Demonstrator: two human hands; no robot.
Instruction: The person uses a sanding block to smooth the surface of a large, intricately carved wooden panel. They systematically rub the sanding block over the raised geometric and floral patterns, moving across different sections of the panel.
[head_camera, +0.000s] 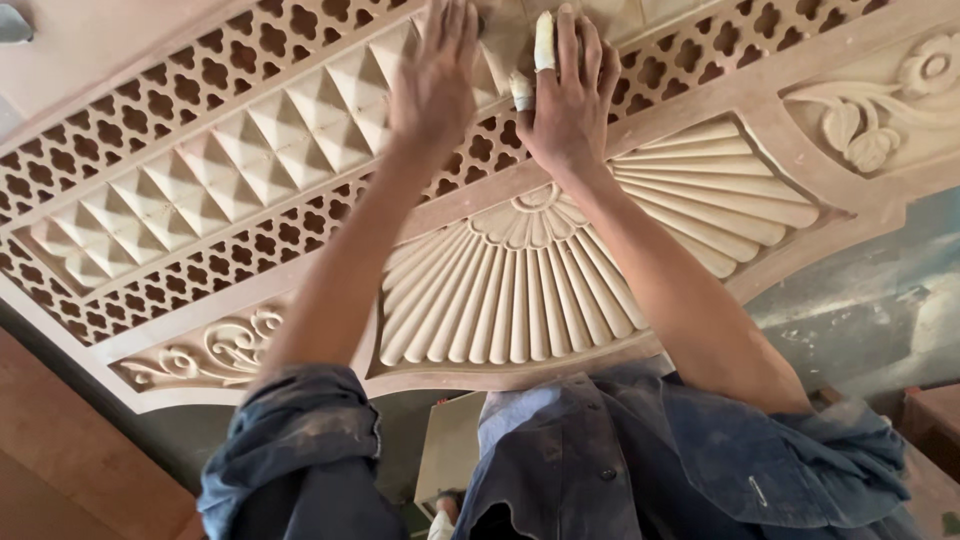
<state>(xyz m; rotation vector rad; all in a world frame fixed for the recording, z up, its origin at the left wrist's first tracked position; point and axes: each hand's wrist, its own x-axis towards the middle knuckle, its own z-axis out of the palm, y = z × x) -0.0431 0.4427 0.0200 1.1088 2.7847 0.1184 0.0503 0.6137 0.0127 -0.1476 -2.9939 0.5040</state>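
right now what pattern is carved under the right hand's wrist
A fan of radiating flutes, pale tan wood; head view.

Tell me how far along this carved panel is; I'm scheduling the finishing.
Cut already: fan flutes, lattice, diamond band, scrolls. In hand: left hand and tape-fingered right hand press flat on the panel. Left, seemingly: the wood is bare, no coating visible.

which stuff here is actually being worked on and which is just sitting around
In use: carved wooden panel; its diamond-pattern band, under the left hand and right hand; tape-wrapped fingers.

Lying about: flat board at lower left; pale box below the panel.
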